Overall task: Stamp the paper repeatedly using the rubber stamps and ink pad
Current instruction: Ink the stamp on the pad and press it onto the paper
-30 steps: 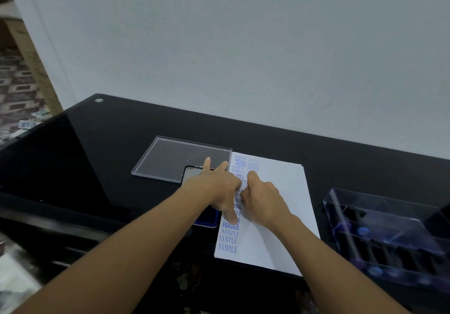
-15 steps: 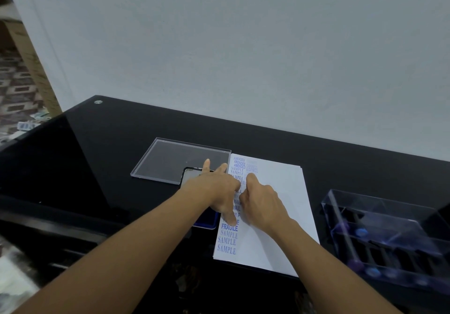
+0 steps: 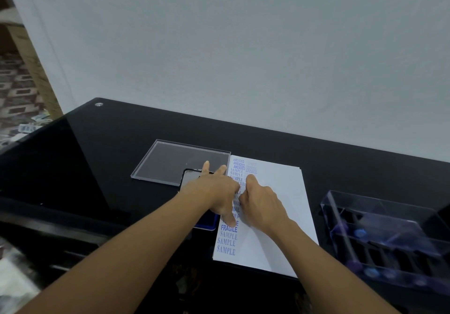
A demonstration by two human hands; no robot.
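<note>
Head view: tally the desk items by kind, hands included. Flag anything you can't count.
Hands: 2, left hand and right hand
Paper stack: 1
Ink pad: 1
Clear lid: 1
Clear stamp box: 1
Total: 6. The stamps inside the box are too blurred to count.

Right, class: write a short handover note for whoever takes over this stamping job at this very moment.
Left hand: fingers spread, thumb on the paper near its left edge, fingers out over the ink pad.
Right hand: curled on the paper; whatever it holds is hidden.
Clear lid lies behind the pad; stamp box stands right of the paper.
Done: one column of blue prints down the left edge, second begun at top.
Left: fill the blank rest.
</note>
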